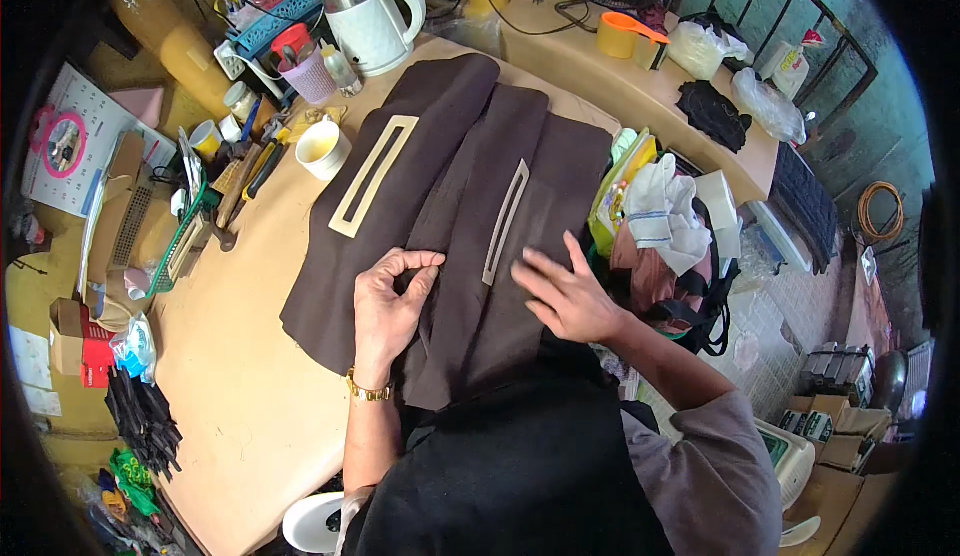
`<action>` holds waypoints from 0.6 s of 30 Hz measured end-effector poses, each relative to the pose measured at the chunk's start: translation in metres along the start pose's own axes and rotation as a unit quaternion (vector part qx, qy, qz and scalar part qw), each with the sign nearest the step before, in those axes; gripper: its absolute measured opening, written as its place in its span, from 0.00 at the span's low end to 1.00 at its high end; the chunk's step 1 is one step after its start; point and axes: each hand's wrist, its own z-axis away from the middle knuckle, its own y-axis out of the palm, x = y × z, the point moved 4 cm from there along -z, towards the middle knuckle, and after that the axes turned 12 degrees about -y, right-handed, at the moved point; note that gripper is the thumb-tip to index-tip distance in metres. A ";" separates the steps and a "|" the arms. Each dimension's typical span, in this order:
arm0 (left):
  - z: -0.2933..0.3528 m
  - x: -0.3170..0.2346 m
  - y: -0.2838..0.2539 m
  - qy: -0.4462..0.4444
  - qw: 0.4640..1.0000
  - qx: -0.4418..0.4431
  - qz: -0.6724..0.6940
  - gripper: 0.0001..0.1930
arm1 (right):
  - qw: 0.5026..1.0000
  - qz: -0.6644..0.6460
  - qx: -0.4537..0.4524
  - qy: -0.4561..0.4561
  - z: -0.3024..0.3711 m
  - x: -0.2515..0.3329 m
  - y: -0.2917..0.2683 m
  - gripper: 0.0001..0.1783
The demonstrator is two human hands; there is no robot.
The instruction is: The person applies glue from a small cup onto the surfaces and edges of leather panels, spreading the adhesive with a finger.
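At the left, a wooden-handled hammer with a metal head [227,240] lies on the tan tabletop [250,356], near the dark brown cloth [450,206]; if the cloth were swung that way, its edge could catch on the head. The small white cup [323,149] stands just beside the cloth's far left part, so a careless sweep of the layers could knock it, and anything inside could stain them. The wide, cream-coloured rectangular frame with a long slot [373,176] lies slantwise on the left part of the cloth; whether it is fixed there I cannot tell, and if loose, a tug from below could skew it. The left hand [388,311] has its thumb and forefinger closed in a pinch on a fold at the cloth's middle; how firm the pinch is does not show, but a slack one could let the layers slip and crease. Right of that fold, the slim, pale grey slotted frame [507,221] lies on the cloth, and the right hand [568,291] is just beside it, fingers spread, blurred and gripping nothing; whether they touch the cloth is unclear, and a brush of the fingertips could push that frame out of line.
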 end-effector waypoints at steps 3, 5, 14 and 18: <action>0.001 0.001 0.000 -0.014 1.000 0.004 0.003 0.06 | 0.999 -0.048 -0.019 -0.008 0.013 0.009 -0.015 0.19; 0.002 -0.003 0.000 -0.014 1.000 0.002 -0.005 0.06 | 0.997 -0.059 -0.052 0.019 0.014 0.005 -0.019 0.18; 0.011 -0.006 0.027 -0.016 0.998 0.047 0.034 0.07 | 0.916 -0.255 -0.187 0.247 -0.013 0.002 -0.003 0.47; 0.012 0.007 0.042 -0.047 0.994 0.062 0.079 0.07 | 0.856 -0.354 -0.256 0.277 -0.032 0.017 0.015 0.49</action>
